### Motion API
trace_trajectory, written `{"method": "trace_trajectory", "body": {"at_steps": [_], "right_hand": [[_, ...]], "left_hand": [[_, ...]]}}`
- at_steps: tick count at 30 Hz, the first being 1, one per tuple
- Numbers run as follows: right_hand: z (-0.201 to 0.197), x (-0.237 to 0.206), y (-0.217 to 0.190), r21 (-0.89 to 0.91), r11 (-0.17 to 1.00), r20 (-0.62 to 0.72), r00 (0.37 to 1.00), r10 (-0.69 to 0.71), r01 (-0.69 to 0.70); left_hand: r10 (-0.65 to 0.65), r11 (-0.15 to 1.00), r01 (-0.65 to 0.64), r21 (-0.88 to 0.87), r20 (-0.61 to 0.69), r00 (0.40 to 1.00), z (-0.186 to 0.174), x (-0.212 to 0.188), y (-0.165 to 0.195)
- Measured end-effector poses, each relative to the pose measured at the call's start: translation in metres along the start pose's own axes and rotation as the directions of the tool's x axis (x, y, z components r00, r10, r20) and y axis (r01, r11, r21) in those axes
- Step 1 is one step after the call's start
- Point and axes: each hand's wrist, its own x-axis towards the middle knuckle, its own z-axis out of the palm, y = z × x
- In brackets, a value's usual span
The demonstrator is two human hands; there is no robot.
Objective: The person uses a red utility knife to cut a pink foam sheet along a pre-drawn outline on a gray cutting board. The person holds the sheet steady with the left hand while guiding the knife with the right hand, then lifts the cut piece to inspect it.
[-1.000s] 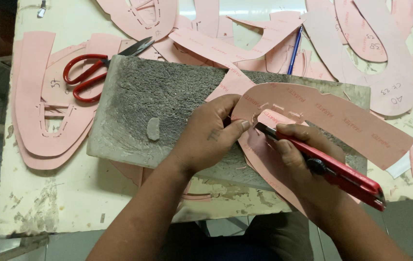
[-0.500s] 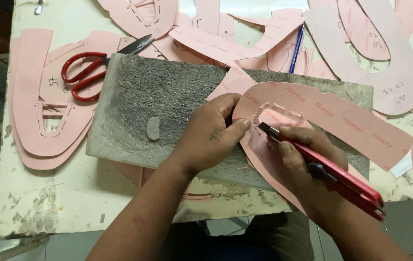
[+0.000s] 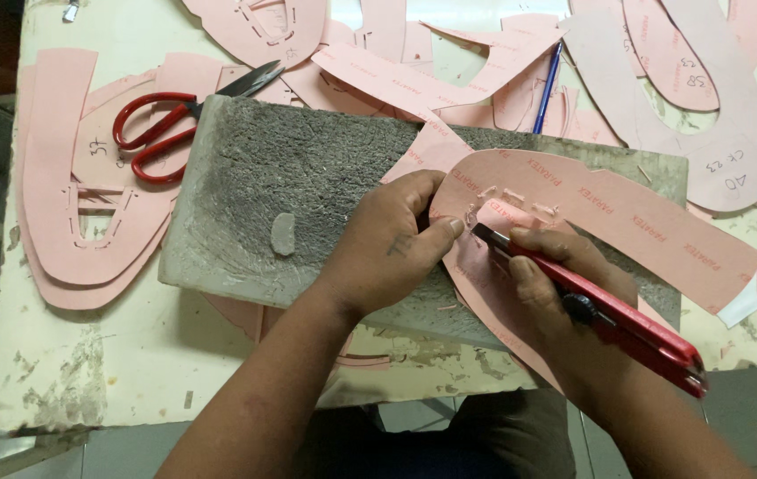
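Note:
A curved pink card pattern piece [image 3: 609, 217] lies across a worn grey cutting slab [image 3: 307, 177]. My left hand [image 3: 392, 244] presses down on the piece's left end, fingers bent, thumb tip beside the blade. My right hand [image 3: 556, 293] grips a red utility knife [image 3: 609, 319], its dark tip resting on the pink card near several small cut slots [image 3: 507, 197]. The knife's body slants down to the right past my wrist.
Red-handled scissors [image 3: 161, 133] rest on pink pieces left of the slab. Several pink pattern pieces [image 3: 77, 195] cover the cream table [image 3: 103, 372]. A blue pen [image 3: 547, 89] lies behind the slab. A small grey scrap [image 3: 282, 233] sits on the slab.
The knife tip has shifted slightly down and left along the pink piece. My left hand stays pressed on the card in nearly the same place.

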Motion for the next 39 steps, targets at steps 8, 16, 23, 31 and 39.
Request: {"method": "trace_trajectory", "body": {"at_steps": [8, 16, 23, 31, 39], "right_hand": [[-0.003, 0.003, -0.01, -0.237, 0.959, 0.019, 0.986, 0.164, -0.155], [0.003, 0.001, 0.008, -0.159, 0.983, -0.019, 0.996, 0.087, -0.089], [0.004, -0.001, 0.016, -0.136, 0.988, -0.038, 0.997, 0.065, -0.069], [0.005, 0.0, 0.017, -0.187, 0.97, -0.022, 0.987, -0.162, 0.155], [0.002, -0.002, 0.007, -0.224, 0.975, -0.016, 1.0, 0.005, -0.008]], "left_hand": [[-0.064, 0.995, 0.066, 0.068, -0.025, 0.998, 0.005, -0.002, -0.002], [0.223, 0.891, -0.171, 0.42, -0.078, 0.972, 0.019, -0.01, -0.015], [0.166, 0.923, -0.118, 0.366, -0.103, 0.981, 0.017, -0.009, -0.017], [0.17, 0.935, -0.125, 0.331, -0.11, 0.979, 0.016, -0.008, -0.018], [0.141, 0.949, -0.105, 0.298, -0.1, 0.985, 0.012, -0.007, -0.013]]}}
